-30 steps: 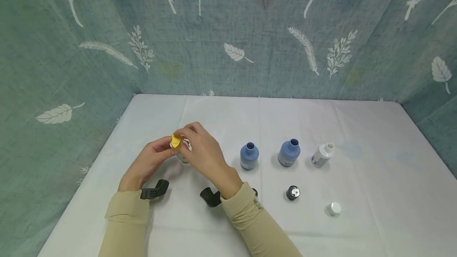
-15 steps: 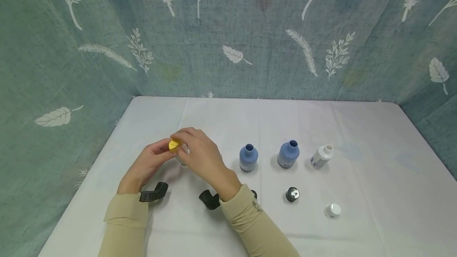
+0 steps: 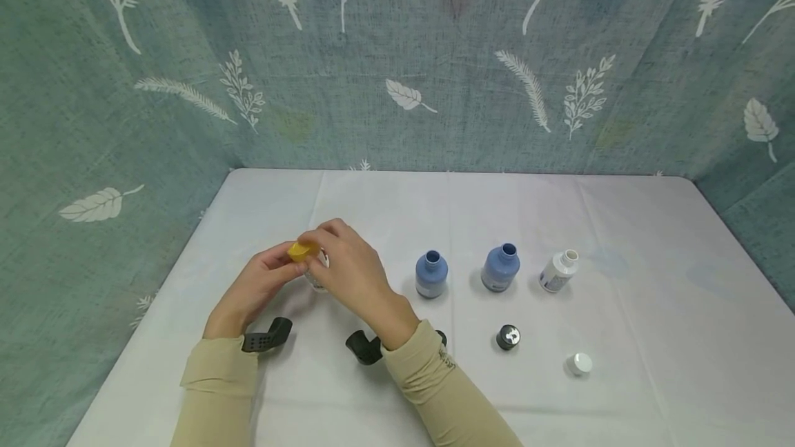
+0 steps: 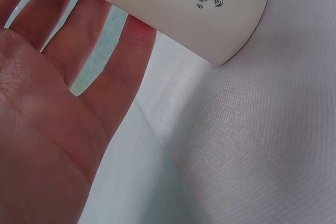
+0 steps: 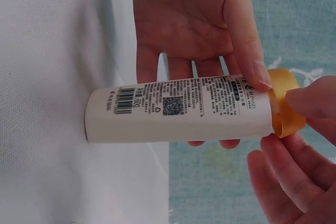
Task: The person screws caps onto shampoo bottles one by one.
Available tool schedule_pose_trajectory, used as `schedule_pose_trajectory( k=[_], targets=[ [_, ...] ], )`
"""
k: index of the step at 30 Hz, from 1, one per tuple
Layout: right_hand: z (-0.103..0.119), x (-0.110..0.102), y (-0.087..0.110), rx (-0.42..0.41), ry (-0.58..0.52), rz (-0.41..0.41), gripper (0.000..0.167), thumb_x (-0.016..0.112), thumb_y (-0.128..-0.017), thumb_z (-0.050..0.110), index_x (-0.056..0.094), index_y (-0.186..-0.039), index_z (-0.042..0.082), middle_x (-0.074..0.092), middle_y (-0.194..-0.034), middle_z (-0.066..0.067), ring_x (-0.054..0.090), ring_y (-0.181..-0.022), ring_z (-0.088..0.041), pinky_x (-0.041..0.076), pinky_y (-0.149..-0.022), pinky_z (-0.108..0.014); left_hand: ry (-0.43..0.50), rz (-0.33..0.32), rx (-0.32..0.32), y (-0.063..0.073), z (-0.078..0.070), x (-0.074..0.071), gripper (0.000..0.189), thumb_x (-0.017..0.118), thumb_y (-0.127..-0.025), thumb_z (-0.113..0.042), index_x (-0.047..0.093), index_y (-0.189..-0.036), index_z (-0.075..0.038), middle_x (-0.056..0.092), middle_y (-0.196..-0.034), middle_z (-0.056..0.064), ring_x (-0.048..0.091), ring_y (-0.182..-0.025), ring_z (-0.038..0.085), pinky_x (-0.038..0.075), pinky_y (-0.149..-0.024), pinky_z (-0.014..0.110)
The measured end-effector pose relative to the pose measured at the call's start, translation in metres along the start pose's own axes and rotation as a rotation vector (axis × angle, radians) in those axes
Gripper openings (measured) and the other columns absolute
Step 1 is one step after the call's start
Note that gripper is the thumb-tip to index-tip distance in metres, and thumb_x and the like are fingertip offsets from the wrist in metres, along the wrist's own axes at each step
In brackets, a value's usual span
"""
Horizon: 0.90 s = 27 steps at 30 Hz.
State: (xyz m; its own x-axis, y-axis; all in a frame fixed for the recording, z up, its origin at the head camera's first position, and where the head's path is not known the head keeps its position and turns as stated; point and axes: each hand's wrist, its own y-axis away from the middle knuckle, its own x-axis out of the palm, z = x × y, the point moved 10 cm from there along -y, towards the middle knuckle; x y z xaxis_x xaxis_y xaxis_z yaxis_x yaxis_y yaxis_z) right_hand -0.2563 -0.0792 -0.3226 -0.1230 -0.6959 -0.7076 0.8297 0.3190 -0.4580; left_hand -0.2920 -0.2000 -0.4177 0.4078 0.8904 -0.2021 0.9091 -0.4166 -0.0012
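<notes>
A white bottle [image 5: 178, 111] with printed text and a barcode stands upright near the left of the table, mostly behind the hands in the head view. My left hand [image 3: 254, 288] holds it, with the thumb on the near side and fingers behind, as the right wrist view shows. At its top is a yellow cap [image 3: 301, 251], pinched between the thumb and fingers of my right hand [image 3: 354, 271]. In the right wrist view, the cap sits at the bottle's neck and looks tilted. The left wrist view shows the bottle's lower end [image 4: 226, 30] close to the white cloth.
Right of the hands stand two blue bottles [image 3: 431, 278] [image 3: 500, 270] and a small white bottle [image 3: 558, 272], all with uncapped necks. Nearer lie a black cap [image 3: 508, 337] and a white cap [image 3: 580, 364]. A leaf-patterned curtain [image 3: 397, 123] hangs behind the table.
The yellow cap has turned in my right fingers and shows a wider, flatter side. Both hands stay in almost the same place; the bottles and loose caps have not moved.
</notes>
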Motion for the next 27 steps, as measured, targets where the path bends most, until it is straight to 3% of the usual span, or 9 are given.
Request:
schedule_pose_trajectory(
  k=[7,12,24,27],
  targets=[
    [-0.0025,0.0002,0.0000,0.024,-0.039,0.005,0.021,0.059,-0.085,0.023,0.062,-0.105,0.020,0.049,-0.096,0.009,0.047,-0.077,0.001,0.037,-0.060,-0.012,-0.004,-0.003,-0.002,-0.0006,-0.0001,0.0002,0.037,0.055,-0.089,-0.019,0.052,-0.123,-0.005,0.050,-0.126,0.005,0.040,-0.118,0.018,0.029,-0.096,0.044],
    [-0.0041,0.0010,0.0003,0.043,-0.060,0.006,0.020,0.056,-0.086,0.025,0.063,-0.104,0.020,0.049,-0.092,0.010,0.046,-0.074,0.001,0.037,-0.058,-0.013,0.003,0.001,-0.003,0.0002,0.0008,0.0002,0.039,0.056,-0.089,-0.020,0.051,-0.125,-0.005,0.049,-0.127,0.004,0.038,-0.120,0.017,0.027,-0.097,0.048],
    [-0.0006,-0.0005,-0.0002,0.010,0.002,0.000,0.019,0.050,-0.090,0.019,0.064,-0.103,0.022,0.051,-0.088,0.012,0.041,-0.070,0.002,0.034,-0.058,-0.011,0.001,-0.001,-0.005,-0.0003,0.0010,-0.0001,0.041,0.056,-0.089,-0.020,0.049,-0.126,-0.005,0.050,-0.127,0.004,0.040,-0.120,0.016,0.030,-0.097,0.041],
    [0.0003,-0.0007,0.0001,0.000,0.013,-0.001,0.019,0.051,-0.089,0.019,0.064,-0.103,0.022,0.052,-0.087,0.012,0.041,-0.070,0.001,0.034,-0.058,-0.011,0.001,-0.009,-0.008,-0.0001,0.0012,-0.0004,0.041,0.056,-0.089,-0.020,0.049,-0.126,-0.005,0.049,-0.127,0.004,0.039,-0.120,0.016,0.028,-0.099,0.044]
  ],
)
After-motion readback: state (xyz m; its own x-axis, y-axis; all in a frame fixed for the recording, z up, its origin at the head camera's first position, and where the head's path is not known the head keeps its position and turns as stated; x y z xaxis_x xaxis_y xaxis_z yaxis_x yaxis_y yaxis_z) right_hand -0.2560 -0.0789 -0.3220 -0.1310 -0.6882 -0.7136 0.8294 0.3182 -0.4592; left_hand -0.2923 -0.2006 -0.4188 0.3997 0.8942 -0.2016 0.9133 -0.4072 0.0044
